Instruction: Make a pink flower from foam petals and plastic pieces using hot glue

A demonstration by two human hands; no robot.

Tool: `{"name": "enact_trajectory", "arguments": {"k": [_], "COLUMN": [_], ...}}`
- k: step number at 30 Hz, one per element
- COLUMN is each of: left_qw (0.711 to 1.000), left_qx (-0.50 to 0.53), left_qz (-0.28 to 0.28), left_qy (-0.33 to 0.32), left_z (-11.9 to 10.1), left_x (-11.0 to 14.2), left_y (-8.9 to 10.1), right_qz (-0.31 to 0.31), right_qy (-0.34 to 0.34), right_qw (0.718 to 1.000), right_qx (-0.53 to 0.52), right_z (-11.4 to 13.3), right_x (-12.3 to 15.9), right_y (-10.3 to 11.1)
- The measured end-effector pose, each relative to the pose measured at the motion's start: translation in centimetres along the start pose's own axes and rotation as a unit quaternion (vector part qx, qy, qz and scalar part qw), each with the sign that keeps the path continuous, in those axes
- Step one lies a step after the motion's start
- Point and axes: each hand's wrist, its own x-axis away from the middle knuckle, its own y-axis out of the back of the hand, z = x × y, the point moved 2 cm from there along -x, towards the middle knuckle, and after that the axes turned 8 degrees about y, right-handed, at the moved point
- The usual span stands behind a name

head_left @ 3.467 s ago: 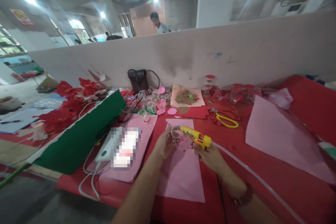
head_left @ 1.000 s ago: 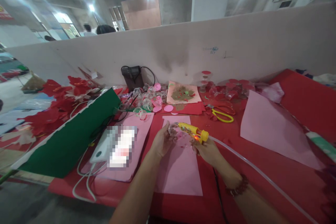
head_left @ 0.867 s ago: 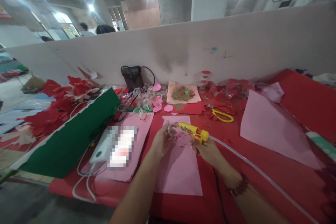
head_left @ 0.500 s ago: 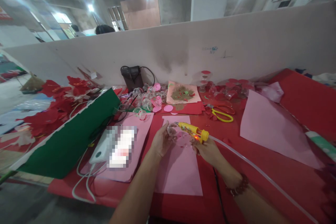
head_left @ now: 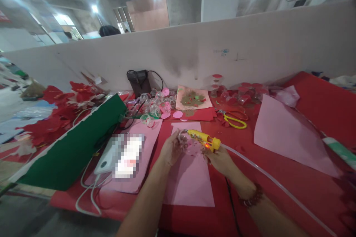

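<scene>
My right hand (head_left: pixel 218 158) grips a yellow glue gun (head_left: pixel 204 139) whose orange light is lit. A long clear glue stick (head_left: pixel 267 182) trails from its back to the right. The nozzle points left at a small clear plastic ball (head_left: pixel 183 137) pinched in the fingers of my left hand (head_left: pixel 170 149). Both hands hover over a pink paper sheet (head_left: pixel 189 177) on the red table (head_left: pixel 278 200).
Yellow scissors (head_left: pixel 234 120) lie behind the hands. Several clear plastic balls (head_left: pixel 155 105) and pink discs sit at the back beside a black bag (head_left: pixel 138 81). A green sheet (head_left: pixel 72 144), red paper flowers (head_left: pixel 52 118), a white device with cables (head_left: pixel 107 159) lie left. Large pink paper (head_left: pixel 286 137) lies right.
Almost nothing has moved. The glue gun nozzle stays at the clear ball in my left hand; the view has shifted slightly.
</scene>
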Motion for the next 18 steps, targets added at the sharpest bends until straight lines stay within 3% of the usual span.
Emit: {"name": "enact_trajectory", "arguments": {"k": [18], "left_qw": [0.999], "left_qx": [-0.020], "left_qz": [0.017], "left_qy": [-0.042], "left_z": [0.19], "left_x": [-0.34], "left_y": [0.46], "right_qz": [-0.002], "right_qy": [-0.012], "right_qw": [1.000], "right_qx": [0.016], "right_z": [1.08], "right_x": [0.17], "right_y": [0.14]}}
